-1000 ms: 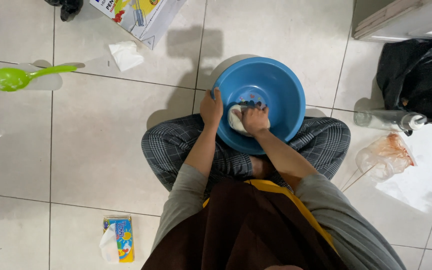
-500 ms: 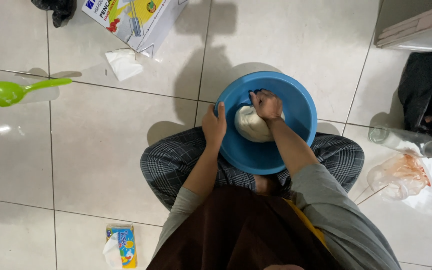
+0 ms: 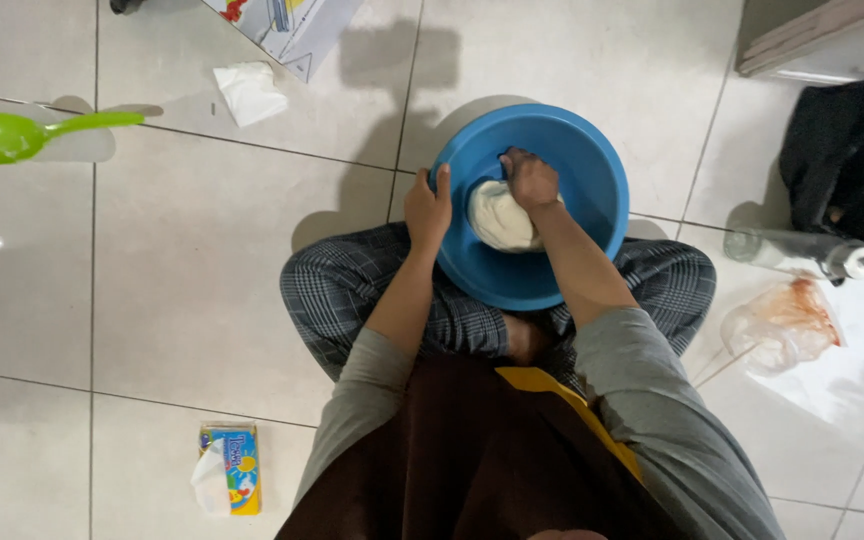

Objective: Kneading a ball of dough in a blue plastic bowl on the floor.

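I sit cross-legged on a tiled floor with a round blue basin (image 3: 592,170) in front of my legs. A pale lump of dough (image 3: 497,220) lies inside it. My left hand (image 3: 428,208) grips the basin's left rim. My right hand (image 3: 529,178) is closed as a fist and presses down onto the top of the dough. Part of the dough is hidden under that fist.
A green ladle (image 3: 12,133) lies far left. A crumpled tissue (image 3: 249,92) and a printed box (image 3: 287,25) are at the top. A tissue pack (image 3: 229,467) sits bottom left. At right are a clear bottle (image 3: 802,252), a stained plastic bag (image 3: 780,322) and a black bag (image 3: 852,160).
My right hand moved from the dough's near side toward the basin's far side and now presses on top. The left hand stays on the rim. The view shifted slightly.
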